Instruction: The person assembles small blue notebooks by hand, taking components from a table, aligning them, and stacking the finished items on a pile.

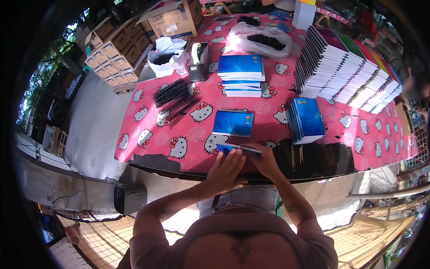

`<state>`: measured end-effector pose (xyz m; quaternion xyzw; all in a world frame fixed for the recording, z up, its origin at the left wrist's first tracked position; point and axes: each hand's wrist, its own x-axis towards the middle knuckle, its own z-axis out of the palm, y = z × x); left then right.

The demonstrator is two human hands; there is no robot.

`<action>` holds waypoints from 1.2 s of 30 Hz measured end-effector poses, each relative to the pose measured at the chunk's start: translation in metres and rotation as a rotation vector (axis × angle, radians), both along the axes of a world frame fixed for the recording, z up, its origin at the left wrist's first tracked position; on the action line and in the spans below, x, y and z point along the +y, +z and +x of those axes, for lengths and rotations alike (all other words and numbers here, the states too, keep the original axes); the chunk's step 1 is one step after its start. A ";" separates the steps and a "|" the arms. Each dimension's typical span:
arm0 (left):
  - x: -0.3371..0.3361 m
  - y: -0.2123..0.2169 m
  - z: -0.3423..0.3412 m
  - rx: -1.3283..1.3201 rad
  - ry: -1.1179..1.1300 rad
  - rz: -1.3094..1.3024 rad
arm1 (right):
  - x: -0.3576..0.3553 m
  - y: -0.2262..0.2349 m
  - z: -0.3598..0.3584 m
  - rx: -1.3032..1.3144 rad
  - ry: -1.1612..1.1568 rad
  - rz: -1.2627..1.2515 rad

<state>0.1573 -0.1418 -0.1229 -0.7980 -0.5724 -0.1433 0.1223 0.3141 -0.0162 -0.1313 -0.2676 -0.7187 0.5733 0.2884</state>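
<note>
Left hand [225,167] flat, fingers spread, pressing on blue-covered notebook [237,148] at near table edge. Right hand [265,160] curled around same notebook's right end, gripping it; spiral edge faces away from person. Notebook lies on pink patterned tablecloth [188,134]. Just beyond: single blue notebook [233,123] lying flat. Right of it: small leaning batch of blue notebooks [305,120]. Further back: stack of blue notebooks [242,75], pile of black binding combs [175,97], tape dispenser [198,60], long row of bound notebooks [347,69].
</note>
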 end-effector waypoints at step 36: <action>0.049 0.038 0.006 -0.423 -0.075 0.111 | 0.028 0.023 0.047 0.050 0.080 0.096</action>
